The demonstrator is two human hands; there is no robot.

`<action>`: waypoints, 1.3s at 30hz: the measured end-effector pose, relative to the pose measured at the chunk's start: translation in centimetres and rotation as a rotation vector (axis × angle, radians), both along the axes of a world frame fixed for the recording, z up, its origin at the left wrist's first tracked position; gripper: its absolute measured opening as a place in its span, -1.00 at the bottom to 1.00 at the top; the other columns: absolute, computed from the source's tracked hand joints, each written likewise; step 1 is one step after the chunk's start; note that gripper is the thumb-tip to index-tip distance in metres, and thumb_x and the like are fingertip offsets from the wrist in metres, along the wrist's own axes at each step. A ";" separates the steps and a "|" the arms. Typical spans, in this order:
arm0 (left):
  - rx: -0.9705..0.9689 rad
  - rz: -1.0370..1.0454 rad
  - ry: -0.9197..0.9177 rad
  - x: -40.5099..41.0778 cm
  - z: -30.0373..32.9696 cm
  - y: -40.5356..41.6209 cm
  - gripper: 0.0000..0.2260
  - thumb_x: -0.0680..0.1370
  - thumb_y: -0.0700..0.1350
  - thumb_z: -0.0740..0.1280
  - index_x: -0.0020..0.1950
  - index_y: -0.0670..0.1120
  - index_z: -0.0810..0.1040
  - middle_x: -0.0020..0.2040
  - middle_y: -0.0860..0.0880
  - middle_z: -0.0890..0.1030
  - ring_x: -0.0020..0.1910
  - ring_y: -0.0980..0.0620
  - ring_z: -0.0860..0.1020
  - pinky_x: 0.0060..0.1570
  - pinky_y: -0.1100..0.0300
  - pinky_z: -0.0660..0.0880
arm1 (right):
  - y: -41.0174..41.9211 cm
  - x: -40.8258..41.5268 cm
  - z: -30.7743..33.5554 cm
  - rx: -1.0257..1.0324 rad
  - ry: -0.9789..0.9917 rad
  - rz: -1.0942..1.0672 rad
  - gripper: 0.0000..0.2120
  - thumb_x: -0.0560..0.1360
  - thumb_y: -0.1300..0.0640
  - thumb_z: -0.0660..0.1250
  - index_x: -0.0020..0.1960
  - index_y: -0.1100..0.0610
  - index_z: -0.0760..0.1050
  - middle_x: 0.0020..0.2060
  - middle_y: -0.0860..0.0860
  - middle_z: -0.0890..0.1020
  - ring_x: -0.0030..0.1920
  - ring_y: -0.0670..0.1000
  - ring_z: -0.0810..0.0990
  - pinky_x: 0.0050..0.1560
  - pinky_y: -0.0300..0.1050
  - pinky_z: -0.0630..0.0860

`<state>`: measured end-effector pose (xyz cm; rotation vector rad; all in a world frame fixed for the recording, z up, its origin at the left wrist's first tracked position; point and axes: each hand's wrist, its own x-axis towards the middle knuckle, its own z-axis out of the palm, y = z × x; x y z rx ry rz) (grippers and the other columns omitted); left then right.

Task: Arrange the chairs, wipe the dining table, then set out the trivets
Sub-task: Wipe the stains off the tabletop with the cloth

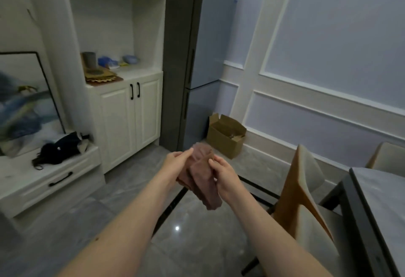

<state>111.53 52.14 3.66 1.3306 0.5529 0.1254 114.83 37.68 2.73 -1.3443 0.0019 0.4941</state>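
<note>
A brown cloth hangs bunched in front of me, above the floor. My left hand grips its left side and my right hand pinches its right side. The dining table, grey-topped with a dark frame, shows at the lower right edge. One chair with an orange back and a grey seat is pushed up to it, and a second chair stands behind the table. Brown woven trivets lie stacked on the white cabinet counter at the left.
A white cabinet with shelves stands at the left, a grey fridge beside it. An open cardboard box sits on the floor by the wall. A low white drawer unit carries a dark umbrella and a framed picture.
</note>
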 end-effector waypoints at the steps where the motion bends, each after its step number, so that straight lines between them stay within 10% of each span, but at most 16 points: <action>1: -0.019 -0.012 0.012 1.2 -0.1 1.6 -0.59 0.46 0.06 0.43 0.15 -0.22 0.57 0.02 -0.18 0.65 -0.06 -0.09 0.64 -0.20 0.18 0.53 | 1.3 1.2 0.0 -0.014 0.008 0.026 -0.76 0.58 0.15 0.26 0.24 0.07 0.49 0.12 0.09 0.62 0.13 0.08 0.59 0.07 -0.02 0.55; 7: 0.167 -0.019 -0.016 7.0 -0.3 4.6 -0.95 0.52 -0.15 0.37 -0.10 -0.13 0.59 -0.07 -0.15 0.65 -0.09 -0.06 0.58 -0.10 0.15 0.48 | 5.8 7.8 -1.2 -0.078 0.024 0.086 -0.80 0.62 0.24 0.15 0.15 0.10 0.51 0.00 0.10 0.62 0.05 0.06 0.58 0.07 0.02 0.51; 18: 0.499 0.020 -0.064 23.4 0.6 10.6 -0.85 0.55 -0.16 0.31 -0.07 -0.25 0.55 -0.20 -0.10 0.53 -0.19 0.02 0.46 -0.27 0.25 0.34 | 11.5 25.3 -1.9 -0.148 0.054 0.249 -0.64 0.49 0.09 0.42 0.22 0.22 0.50 0.09 0.15 0.65 0.08 0.10 0.63 0.10 -0.03 0.58; 25: 0.428 0.185 -0.077 32.3 1.1 17.8 -0.88 0.58 -0.14 0.29 -0.17 -0.09 0.47 -0.21 -0.03 0.53 -0.17 0.02 0.47 -0.17 0.17 0.36 | 16.3 35.1 -1.2 -0.437 -0.189 0.163 -0.85 0.50 0.32 0.36 0.06 0.26 0.58 -0.12 0.12 0.64 -0.19 0.00 0.60 -0.22 -0.21 0.55; 39: 0.184 0.291 -0.073 53.9 0.7 35.1 -0.79 0.48 -0.17 0.39 0.08 -0.17 0.52 -0.05 -0.11 0.60 -0.11 0.00 0.55 -0.29 0.25 0.44 | 32.8 57.3 2.8 -0.272 -0.317 0.037 -0.88 0.56 0.15 0.31 0.04 0.11 0.59 -0.04 0.07 0.67 0.02 0.07 0.63 0.08 0.01 0.58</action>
